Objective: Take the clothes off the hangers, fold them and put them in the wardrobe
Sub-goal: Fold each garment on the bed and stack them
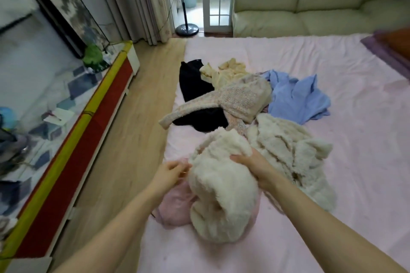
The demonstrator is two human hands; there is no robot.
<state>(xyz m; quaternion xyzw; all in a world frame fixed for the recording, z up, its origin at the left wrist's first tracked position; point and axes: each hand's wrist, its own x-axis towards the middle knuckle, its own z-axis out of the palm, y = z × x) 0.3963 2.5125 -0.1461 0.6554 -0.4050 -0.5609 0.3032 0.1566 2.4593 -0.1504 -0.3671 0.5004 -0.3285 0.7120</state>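
I see R hand (250, 165) gripping fleece (221, 188) on bed (332, 239). L hand (169, 173) at fleece edge, fingers curled, pinch unclear. 4 garments piled beyond.

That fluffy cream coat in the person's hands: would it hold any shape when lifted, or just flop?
The fluffy cream coat would probably flop: it already sags in soft folds where the right hand grips it. Its thick pile suggests it is bulky but fairly light. It seems unlikely to slip, since the fuzzy surface gives fingers purchase. The left hand pinches near its edge.
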